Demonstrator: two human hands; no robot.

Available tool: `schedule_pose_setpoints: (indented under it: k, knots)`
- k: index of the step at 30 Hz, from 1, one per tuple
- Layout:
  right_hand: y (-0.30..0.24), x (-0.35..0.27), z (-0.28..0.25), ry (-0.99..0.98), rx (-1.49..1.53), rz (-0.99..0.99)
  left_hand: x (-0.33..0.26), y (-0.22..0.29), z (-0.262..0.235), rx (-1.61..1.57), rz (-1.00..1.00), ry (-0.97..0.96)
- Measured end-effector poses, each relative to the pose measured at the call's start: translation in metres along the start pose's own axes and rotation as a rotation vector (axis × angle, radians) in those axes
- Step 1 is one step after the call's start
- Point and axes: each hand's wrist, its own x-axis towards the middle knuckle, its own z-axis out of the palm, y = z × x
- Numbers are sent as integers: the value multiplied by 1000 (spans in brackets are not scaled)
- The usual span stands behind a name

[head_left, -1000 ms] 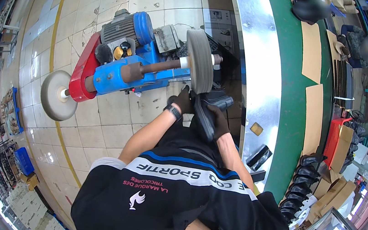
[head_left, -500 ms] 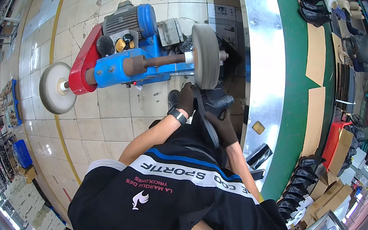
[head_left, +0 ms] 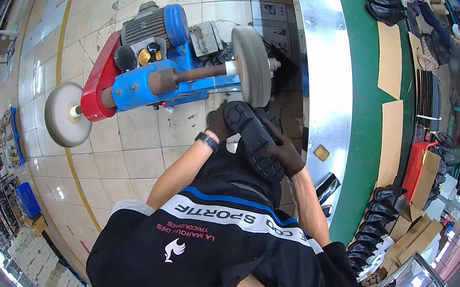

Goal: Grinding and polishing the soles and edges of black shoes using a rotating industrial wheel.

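Observation:
A black shoe (head_left: pixel 253 138) is held between my two gloved hands, its treaded sole facing up toward me. My left hand (head_left: pixel 219 120), in a dark glove with a watch at the wrist, grips the heel end. Fingers of my right hand (head_left: pixel 285 155), also gloved, wrap over the edge of the sole nearer the other end. Just beyond the shoe is a grey buffing wheel (head_left: pixel 251 66) on the shaft of a blue and red machine (head_left: pixel 145 84). The shoe's far side lies close to the wheel's lower rim; whether they touch I cannot tell.
A pale second wheel (head_left: pixel 67 114) sits at the machine's left end. To my right runs a metal-edged bench (head_left: pixel 330 98) with a green surface, holding a small tan block (head_left: pixel 321 152). Black shoes (head_left: pixel 371 230) line its far side, near a red crate (head_left: pixel 415 172). Another person is at upper right.
The shoe has been turned so its sole now faces up instead of its side. My left hand has shifted slightly left, and my right fingers now lie across the sole.

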Motion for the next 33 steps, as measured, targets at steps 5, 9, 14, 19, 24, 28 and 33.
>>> schedule_pose_setpoints:
  k: [5,9,14,19,24,28,33]
  knots:
    - [23,-2,0,-8,221,-126,41,-13,31,-769,40,-616]
    - [29,-12,11,-49,542,-187,46,-48,47,-1025,-162,-457]
    - [79,-1,6,-87,848,-110,53,-53,39,-50,7,-243]
    - [74,-3,21,-103,1037,-115,46,-77,54,124,402,-49]
    - [75,6,39,-244,1178,-291,42,11,5,-189,-243,-205]
    - [78,22,41,-269,1304,-302,42,55,-9,-257,-140,-270]
    - [66,41,46,-403,1704,-296,64,41,-9,-1023,-445,-481]
